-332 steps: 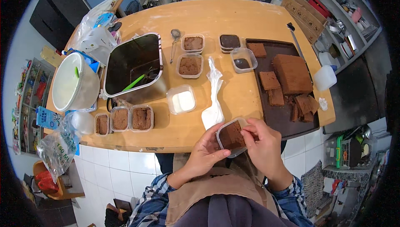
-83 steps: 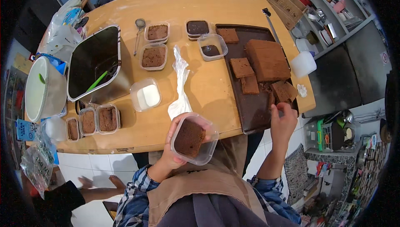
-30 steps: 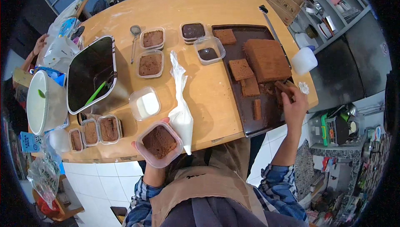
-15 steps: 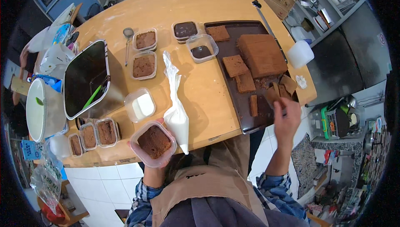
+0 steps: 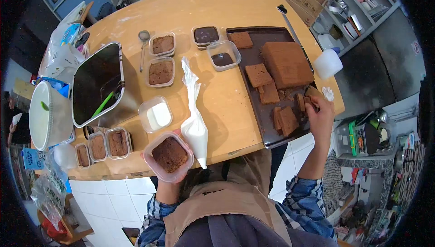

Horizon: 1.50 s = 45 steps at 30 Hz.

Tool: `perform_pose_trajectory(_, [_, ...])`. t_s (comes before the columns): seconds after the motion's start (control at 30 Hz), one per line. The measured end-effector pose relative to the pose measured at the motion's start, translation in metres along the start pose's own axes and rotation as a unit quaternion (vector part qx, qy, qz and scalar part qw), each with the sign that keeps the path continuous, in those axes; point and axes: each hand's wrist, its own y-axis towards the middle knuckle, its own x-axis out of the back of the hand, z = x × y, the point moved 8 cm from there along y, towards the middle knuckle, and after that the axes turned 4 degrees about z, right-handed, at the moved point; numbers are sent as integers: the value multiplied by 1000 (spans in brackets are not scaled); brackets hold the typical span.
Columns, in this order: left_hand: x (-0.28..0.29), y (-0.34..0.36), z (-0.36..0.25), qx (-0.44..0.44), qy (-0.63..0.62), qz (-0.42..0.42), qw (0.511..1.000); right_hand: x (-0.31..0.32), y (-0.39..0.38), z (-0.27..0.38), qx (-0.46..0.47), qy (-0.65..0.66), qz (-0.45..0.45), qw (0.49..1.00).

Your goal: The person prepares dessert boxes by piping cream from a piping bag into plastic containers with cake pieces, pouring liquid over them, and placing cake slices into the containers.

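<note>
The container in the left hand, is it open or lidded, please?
Open: no lid covers the container, and brown cake shows inside.

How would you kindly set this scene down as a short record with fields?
Left hand: holds a clear tub with brown cake inside
Right hand: at the cut cake pieces on the dark tray
Cake block: large, brown, on the same tray
Piping bag: white, on the table, right of the held tub
Metal container: deep, with a green-handled tool inside

Brown cake point(image 5: 287, 65), blue plaid sleeves point(image 5: 307, 198)
</note>
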Motion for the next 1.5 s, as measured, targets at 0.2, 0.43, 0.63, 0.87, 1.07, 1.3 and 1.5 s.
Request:
perform_pose_trajectory(0.2, [4,-1,-4,-5,12,-6,1000,-29,-1,3,-74,-71,116,988])
perform_pose_trajectory(0.43, [0,1,-1,14,8,24,1000,-28,-1,7,-56,-67,83,993])
perform_pose_trajectory(0.63, [3,1,-5,-6,32,10,999,-32,13,24,40,-33,37,998])
perform_pose_trajectory(0.87, [5,-4,-6,-37,23,-64,997,-56,20,35,51,-49,128,989])
perform_pose_trajectory(1.07, [-8,-1,-3,2,-1,23,1000,-66,19,24,43,85,186,978])
perform_pose_trajectory(1.3, [3,-2,-3,10,53,38,998,-61,22,36,51,16,158,986])
perform_pose_trajectory(1.5, [-3,1,-4,-32,53,-42,997,-72,22,28,7,30,171,985])
